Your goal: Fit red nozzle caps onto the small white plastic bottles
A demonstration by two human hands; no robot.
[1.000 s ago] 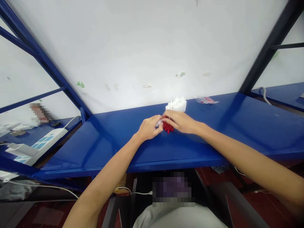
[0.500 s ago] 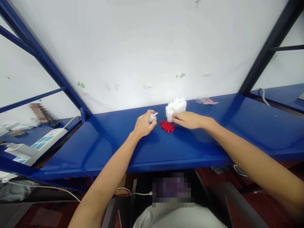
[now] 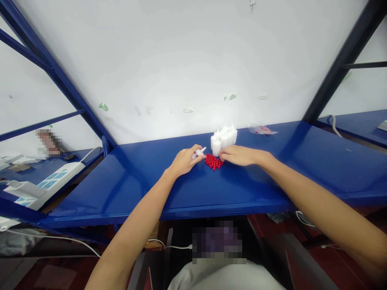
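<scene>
A pile of small red balls (image 3: pixel 213 162) lies on the blue table (image 3: pixel 136 181). Left of it, my left hand (image 3: pixel 186 160) is closed around a small white bottle (image 3: pixel 199 152), its narrow tip pointing up and right. My right hand (image 3: pixel 238 154) reaches in from the other side, fingertips bent together at the pile's right edge; whether a ball is between them is too small to tell. Just behind the pile stands a group of white bottles (image 3: pixel 223 138), upright and close together, some with pointed tips.
A clear plastic bag with red bits (image 3: pixel 262 129) lies at the back, right of the bottles. On the left, beyond the blue frame (image 3: pixel 63 86), are a white power strip (image 3: pixel 57 179) and cables. A white wall rises behind the table.
My left hand has turned the bottle lower and closer to the red balls. My right hand has shifted down from the white bottles to the pile's right edge.
</scene>
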